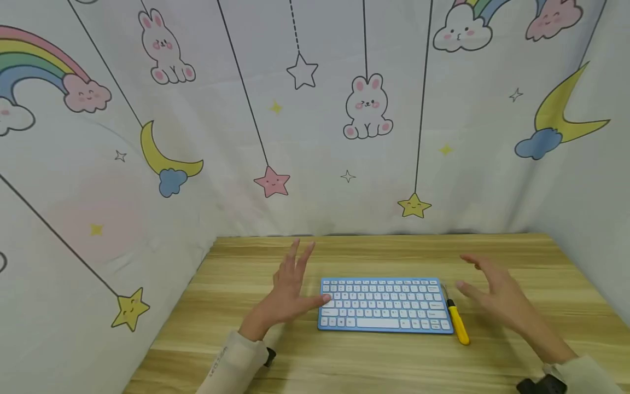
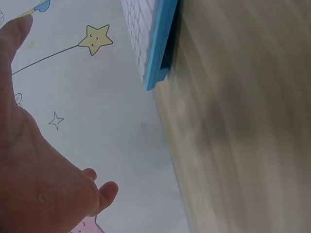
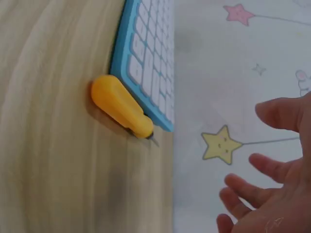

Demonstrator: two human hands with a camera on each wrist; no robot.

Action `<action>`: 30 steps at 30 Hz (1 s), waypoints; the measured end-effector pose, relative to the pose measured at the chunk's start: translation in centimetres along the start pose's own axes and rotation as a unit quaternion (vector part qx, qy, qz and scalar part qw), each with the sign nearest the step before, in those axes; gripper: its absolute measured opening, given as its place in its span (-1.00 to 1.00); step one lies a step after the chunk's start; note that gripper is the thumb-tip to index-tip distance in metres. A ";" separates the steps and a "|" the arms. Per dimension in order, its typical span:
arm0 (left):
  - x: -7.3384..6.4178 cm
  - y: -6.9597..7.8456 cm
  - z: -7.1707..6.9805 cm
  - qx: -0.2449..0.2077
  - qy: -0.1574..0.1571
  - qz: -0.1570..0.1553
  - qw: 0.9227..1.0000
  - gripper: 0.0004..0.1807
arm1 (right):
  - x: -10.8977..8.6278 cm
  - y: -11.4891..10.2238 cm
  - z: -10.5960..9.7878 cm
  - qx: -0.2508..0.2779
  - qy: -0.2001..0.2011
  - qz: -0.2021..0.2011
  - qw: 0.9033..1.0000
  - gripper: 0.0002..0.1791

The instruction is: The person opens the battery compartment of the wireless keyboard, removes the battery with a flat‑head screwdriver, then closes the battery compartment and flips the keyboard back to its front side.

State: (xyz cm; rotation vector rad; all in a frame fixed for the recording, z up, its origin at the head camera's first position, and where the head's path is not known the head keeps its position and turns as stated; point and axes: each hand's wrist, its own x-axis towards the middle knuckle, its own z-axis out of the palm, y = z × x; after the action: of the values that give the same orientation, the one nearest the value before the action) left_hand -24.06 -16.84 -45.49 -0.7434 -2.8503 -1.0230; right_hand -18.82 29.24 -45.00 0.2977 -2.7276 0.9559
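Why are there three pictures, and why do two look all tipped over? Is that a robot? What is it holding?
No robot here: these are a person's own bare hands. The big picture comes from a camera on the person's head, looking forward and down. The other two come from cameras on the wrists, so the room looks tipped because those cameras are turned.

On the wooden table lies a blue keyboard with white keys. Just to its right is a tool with a yellow handle and a thin metal tip. Behind is a white backdrop with bunnies, stars and moons.

The left hand is by the keyboard's left end; the right hand is near the tool. Neither holds anything.
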 end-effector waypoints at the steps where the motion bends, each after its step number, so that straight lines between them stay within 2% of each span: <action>1: 0.0 0.0 0.4 -0.014 -0.011 -0.005 1.000 0.28 | -0.2 0.1 0.3 0.015 -0.018 0.025 0.999 -0.33; 5: -0.2 -0.4 2.0 -0.037 -0.032 -0.008 0.999 0.22 | -0.8 0.6 1.3 0.048 -0.067 0.110 0.990 -0.41; 8: -0.4 -0.5 2.8 -0.038 -0.055 -0.001 0.998 0.18 | -1.1 1.0 2.0 0.054 -0.093 0.138 0.985 -0.46; 12: -0.3 -0.1 3.4 -0.023 -0.094 0.008 0.995 0.08 | -1.6 1.4 2.8 0.050 -0.107 0.141 0.983 -0.49; 16: -0.1 0.3 3.8 -0.007 -0.122 0.005 0.992 0.02 | -1.9 1.7 3.7 0.045 -0.091 0.146 0.984 -0.48; 24: 0.1 0.8 4.3 0.047 -0.141 -0.006 0.989 0.03 | -2.0 1.5 4.5 0.039 -0.066 0.156 0.985 -0.47; 30: 0.6 1.4 5.0 0.089 -0.149 0.005 0.985 0.06 | -2.4 1.6 4.6 0.039 -0.060 0.150 0.986 -0.49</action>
State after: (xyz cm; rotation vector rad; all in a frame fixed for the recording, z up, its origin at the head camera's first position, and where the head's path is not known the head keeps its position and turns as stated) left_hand -23.35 -12.60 -48.50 -0.9649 -3.1283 -0.6940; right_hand -17.66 27.81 -50.06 -0.0492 -2.9056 1.1566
